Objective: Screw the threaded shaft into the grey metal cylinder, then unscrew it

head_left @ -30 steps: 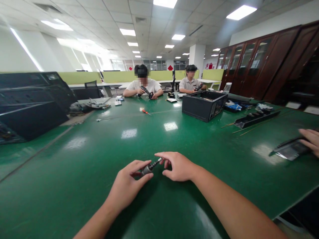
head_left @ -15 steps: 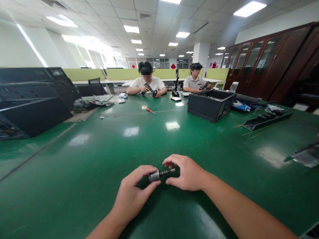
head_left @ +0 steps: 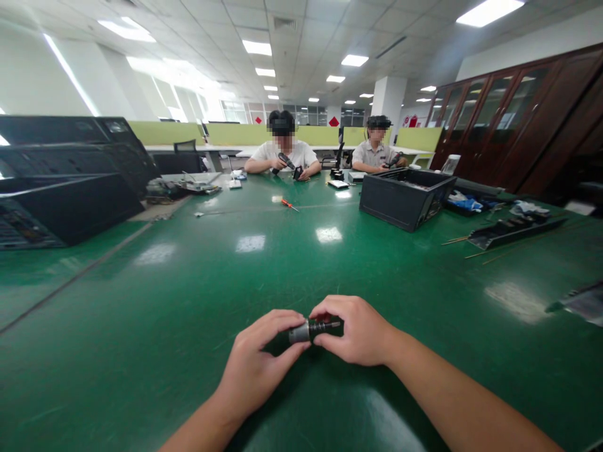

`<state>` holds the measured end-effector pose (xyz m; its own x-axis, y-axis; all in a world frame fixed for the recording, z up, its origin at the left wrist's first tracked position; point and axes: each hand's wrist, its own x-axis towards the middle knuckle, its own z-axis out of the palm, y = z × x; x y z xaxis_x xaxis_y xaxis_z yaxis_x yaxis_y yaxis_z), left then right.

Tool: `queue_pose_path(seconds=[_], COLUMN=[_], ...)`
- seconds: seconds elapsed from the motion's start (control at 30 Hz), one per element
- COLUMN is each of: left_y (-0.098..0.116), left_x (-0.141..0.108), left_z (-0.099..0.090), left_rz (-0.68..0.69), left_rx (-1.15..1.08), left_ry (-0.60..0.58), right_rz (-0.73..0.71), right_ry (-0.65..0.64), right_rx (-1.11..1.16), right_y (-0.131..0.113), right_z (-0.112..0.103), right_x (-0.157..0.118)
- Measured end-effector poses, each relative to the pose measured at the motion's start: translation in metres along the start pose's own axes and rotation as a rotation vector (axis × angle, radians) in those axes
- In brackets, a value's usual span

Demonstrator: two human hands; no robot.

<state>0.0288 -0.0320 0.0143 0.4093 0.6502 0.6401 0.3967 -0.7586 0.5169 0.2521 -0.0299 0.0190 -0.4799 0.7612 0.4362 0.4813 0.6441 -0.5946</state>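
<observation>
A small metal cylinder (head_left: 298,333) with a spring-wound shaft (head_left: 325,326) lies sideways between my hands, just above the green table (head_left: 198,289). My left hand (head_left: 264,351) grips the cylinder between thumb and fingers at its left part. On the other side, the thumb and fingers of my right hand (head_left: 355,329) close around the shaft end next to the cylinder, and the shaft tip points right into the palm.
An orange screwdriver (head_left: 288,204) lies farther back. A black case (head_left: 405,198) stands back right, near a long black metal part (head_left: 513,233) and thin rods. Large dark casings (head_left: 70,194) are at left. Two people (head_left: 282,154) sit across, holding tools.
My right hand has closed in from the right onto the shaft end of the metal part. My left hand still holds the cylinder. The camera view has shifted slightly.
</observation>
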Motion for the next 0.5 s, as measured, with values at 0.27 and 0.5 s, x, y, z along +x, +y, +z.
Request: queue_pose_path(seconds=[0.27, 0.5], left_y=[0.0018, -0.0006], left_x=[0.003, 0.0015], left_z=[-0.0008, -0.0018], left_rz=[-0.011, -0.027], left_rx=[0.038, 0.021], left_ry=[0.015, 0.025], right_rz=[-0.018, 0.027], right_ry=[-0.003, -0.048], right_rx=[0.011, -0.007], right_y=[0.0001, -0.0027], right_z=[0.0007, -0.0015], right_x=[0.0006, 0.0014])
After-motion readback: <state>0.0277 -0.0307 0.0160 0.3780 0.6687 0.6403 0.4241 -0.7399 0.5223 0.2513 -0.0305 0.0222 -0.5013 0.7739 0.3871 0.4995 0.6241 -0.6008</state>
